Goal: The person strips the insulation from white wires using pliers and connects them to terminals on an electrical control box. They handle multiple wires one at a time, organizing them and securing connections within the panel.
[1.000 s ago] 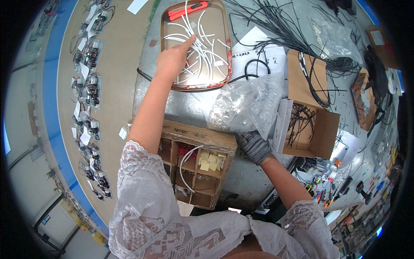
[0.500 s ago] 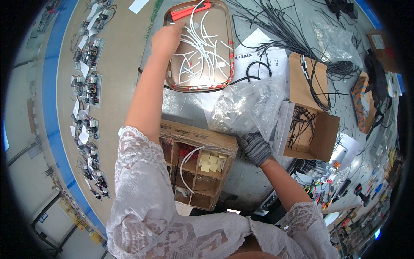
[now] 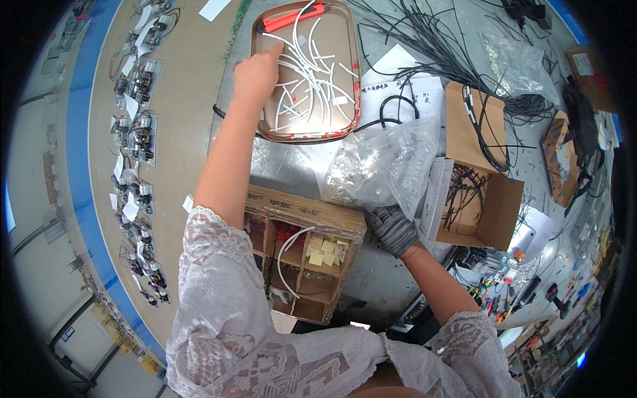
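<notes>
My bare left hand (image 3: 256, 71) reaches far forward over the left part of a brown metal tray (image 3: 352, 79), its fingers closed and touching the white cable pieces (image 3: 312, 73) that lie in it. A red tool (image 3: 292, 18) lies at the tray's far edge. My right hand (image 3: 391, 229), in a grey glove, rests near me on the edge of a clear plastic bag (image 3: 385, 166), next to a compartmented cardboard box (image 3: 302, 255).
An open cardboard box (image 3: 478, 199) with black wires stands at the right. Loose black cables (image 3: 431, 46) and more plastic bags lie at the far right. Several small wired assemblies (image 3: 136, 126) are laid out in a row at the left.
My left hand has moved farther forward along the tray's left side toward its far end. The gloved right hand has stayed in place.
</notes>
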The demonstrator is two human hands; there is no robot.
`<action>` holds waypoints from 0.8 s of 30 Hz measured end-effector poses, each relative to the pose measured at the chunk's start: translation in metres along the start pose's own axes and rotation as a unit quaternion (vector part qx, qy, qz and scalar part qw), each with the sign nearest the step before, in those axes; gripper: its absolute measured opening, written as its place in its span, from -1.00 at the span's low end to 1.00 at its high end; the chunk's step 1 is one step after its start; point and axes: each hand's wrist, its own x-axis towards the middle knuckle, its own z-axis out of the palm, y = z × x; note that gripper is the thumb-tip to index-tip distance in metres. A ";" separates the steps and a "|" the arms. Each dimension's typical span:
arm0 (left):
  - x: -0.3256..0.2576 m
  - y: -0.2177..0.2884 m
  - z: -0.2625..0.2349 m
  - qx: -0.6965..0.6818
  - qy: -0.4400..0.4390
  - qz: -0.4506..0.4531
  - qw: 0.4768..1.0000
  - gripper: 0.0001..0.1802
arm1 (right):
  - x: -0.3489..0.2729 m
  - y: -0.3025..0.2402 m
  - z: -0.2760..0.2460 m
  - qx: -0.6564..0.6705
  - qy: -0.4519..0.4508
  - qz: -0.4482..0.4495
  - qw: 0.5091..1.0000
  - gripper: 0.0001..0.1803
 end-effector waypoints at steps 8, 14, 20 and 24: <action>0.001 0.009 -0.009 0.009 -0.032 -0.009 0.999 -0.49 | 0.002 0.002 0.001 -0.008 0.065 -0.021 0.998 -0.67; 0.003 0.002 0.002 0.005 -0.018 -0.014 1.000 -0.53 | 0.002 -0.001 -0.005 -0.038 0.079 -0.030 0.996 -0.72; -0.026 0.003 -0.009 -0.124 0.018 0.025 0.992 -0.55 | -0.004 0.002 0.006 -0.021 0.005 0.000 1.000 -0.51; -0.072 0.016 -0.019 -0.177 -0.010 0.156 0.972 -0.46 | -0.003 0.001 0.003 -0.015 0.025 0.000 1.000 -0.49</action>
